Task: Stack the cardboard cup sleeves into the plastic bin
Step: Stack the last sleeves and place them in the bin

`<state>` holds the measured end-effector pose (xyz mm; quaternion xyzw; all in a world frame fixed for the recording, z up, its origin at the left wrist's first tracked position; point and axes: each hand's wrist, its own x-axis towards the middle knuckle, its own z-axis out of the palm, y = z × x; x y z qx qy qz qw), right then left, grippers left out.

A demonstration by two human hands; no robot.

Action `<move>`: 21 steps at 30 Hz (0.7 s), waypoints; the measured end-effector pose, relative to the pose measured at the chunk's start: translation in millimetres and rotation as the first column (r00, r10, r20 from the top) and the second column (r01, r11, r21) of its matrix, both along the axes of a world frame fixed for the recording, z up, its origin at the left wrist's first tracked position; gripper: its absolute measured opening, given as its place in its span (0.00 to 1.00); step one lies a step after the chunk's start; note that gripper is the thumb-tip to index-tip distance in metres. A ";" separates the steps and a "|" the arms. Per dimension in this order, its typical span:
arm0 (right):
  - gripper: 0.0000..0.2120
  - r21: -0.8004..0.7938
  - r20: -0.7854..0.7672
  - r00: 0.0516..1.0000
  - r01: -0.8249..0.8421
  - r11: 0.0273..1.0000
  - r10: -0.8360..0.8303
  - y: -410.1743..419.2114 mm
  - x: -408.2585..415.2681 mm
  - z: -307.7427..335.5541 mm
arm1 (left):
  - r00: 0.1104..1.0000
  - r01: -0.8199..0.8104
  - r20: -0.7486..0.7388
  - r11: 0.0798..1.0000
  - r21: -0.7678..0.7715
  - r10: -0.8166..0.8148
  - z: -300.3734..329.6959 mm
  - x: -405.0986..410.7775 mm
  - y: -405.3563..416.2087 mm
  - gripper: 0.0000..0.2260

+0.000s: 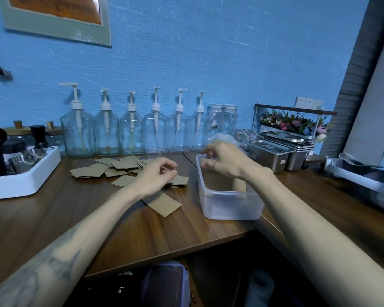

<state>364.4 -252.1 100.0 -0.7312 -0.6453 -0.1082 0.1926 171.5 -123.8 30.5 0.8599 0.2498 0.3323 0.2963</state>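
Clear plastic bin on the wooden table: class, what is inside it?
Brown cardboard cup sleeves stand on edge inside the clear plastic bin. The right hand above the bin's far end covers what lies there, and the frosted wall blurs the bottom.

The right hand (225, 161) hides the plastic bin's (231, 204) far rim; its contents blur.

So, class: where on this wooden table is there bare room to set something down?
Bare wood lies along the near edge, between the white plastic tray and the clear plastic bin. It is crowded by the scattered cardboard cup sleeves.
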 end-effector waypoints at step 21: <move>0.37 -0.231 -0.135 0.987 0.055 0.971 -0.088 44.6 -119.3 -82.5 | 0.964 -0.114 -0.221 0.980 0.162 0.149 -26.7 -100.5 42.8 0.14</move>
